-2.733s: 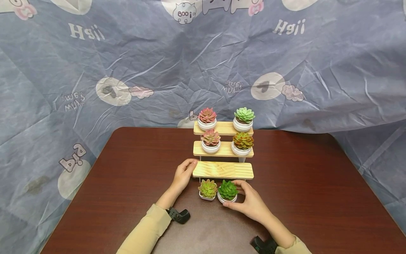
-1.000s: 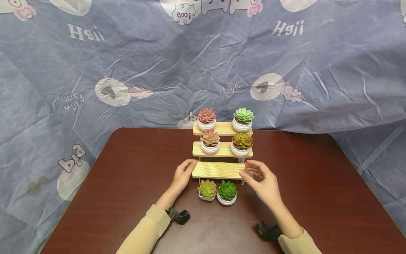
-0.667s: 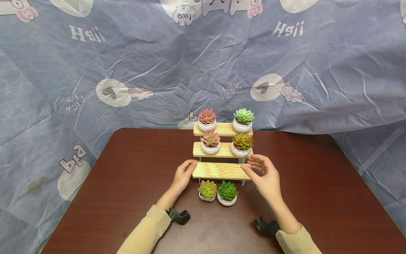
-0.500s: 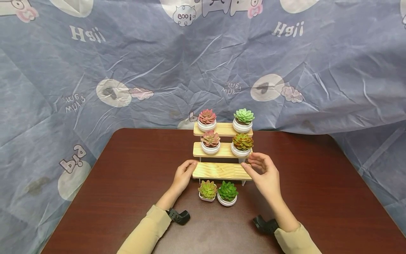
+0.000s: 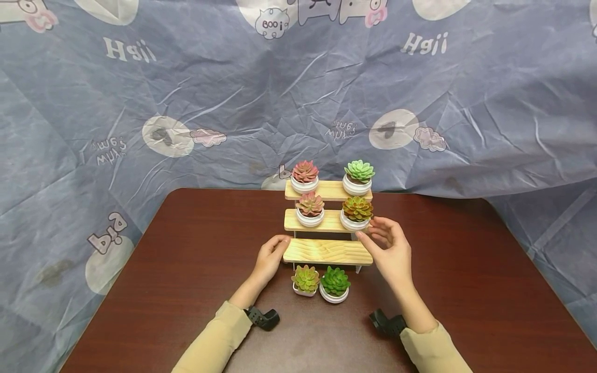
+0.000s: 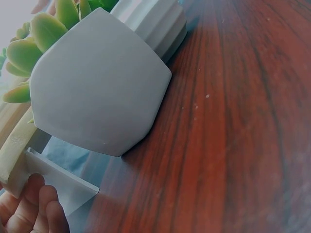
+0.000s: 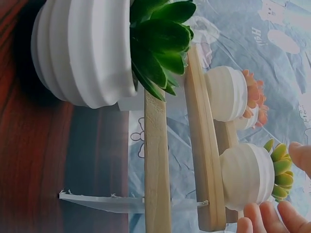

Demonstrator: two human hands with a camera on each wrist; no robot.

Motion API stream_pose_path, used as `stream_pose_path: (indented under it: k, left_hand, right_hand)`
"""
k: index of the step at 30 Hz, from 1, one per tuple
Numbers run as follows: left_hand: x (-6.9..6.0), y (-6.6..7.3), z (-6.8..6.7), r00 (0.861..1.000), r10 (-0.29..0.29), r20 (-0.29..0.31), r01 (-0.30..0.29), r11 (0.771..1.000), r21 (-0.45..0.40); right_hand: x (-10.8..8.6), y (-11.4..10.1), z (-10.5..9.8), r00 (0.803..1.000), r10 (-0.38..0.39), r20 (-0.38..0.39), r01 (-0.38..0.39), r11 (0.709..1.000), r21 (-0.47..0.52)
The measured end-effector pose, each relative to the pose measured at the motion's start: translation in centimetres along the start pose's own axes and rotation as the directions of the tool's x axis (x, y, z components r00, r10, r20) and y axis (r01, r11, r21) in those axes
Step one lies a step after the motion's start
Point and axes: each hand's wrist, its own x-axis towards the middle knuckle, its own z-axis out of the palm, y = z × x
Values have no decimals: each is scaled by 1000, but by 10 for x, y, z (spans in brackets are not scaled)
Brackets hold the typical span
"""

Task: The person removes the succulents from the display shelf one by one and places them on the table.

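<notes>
A three-tier wooden plant stand (image 5: 327,252) with white supports stands on the table. At the left end of its lowest shelf, my left hand (image 5: 269,257) grips the stand; in the left wrist view its fingers (image 6: 47,206) lie against a white support. My right hand (image 5: 393,252) is beside the right end of the middle shelf, thumb and fingers spread near a white pot with an orange-green succulent (image 5: 357,209). Whether they touch the pot, I cannot tell. A pink-green succulent (image 5: 310,204) shares that shelf.
On the top shelf are a red succulent (image 5: 305,172) and a pale green succulent (image 5: 359,172). In front of the stand, a yellow-green succulent (image 5: 306,280) in a squarish pot and a dark green succulent (image 5: 335,282) stand side by side on the table (image 5: 466,290). A blue-grey cloth (image 5: 261,93) hangs behind.
My right hand has left the dark green succulent's pot and risen past the lowest shelf to the middle shelf's right end. The left hand stays at the stand; the pots have not moved.
</notes>
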Motion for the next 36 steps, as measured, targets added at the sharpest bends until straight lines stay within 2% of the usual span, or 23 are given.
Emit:
stream_pose_path:
  k: [1, 7, 18, 30, 36]
  left_hand:
    - [0, 0, 0, 1000, -2, 1, 2, 1000, -3]
    - [0, 0, 0, 1000, -2, 0, 2, 1000, -10]
    - [1, -1, 0, 1000, 2, 7, -1, 1000, -29]
    - [0, 2, 0, 1000, 1, 1, -1, 1000, -9]
    - [0, 1, 0, 1000, 0, 5, 0, 1000, -14]
  right_hand:
    - [0, -6, 0, 1000, 3, 0, -3, 1000, -9]
    - [3, -5, 3, 1000, -16, -12, 16, 1000, -13]
    - [13, 31, 6, 999, -18, -29, 17, 999, -44]
    - [18, 36, 8, 1000, 5, -7, -6, 996, -92]
    - [18, 38, 9, 1000, 12, 5, -12, 989, -145]
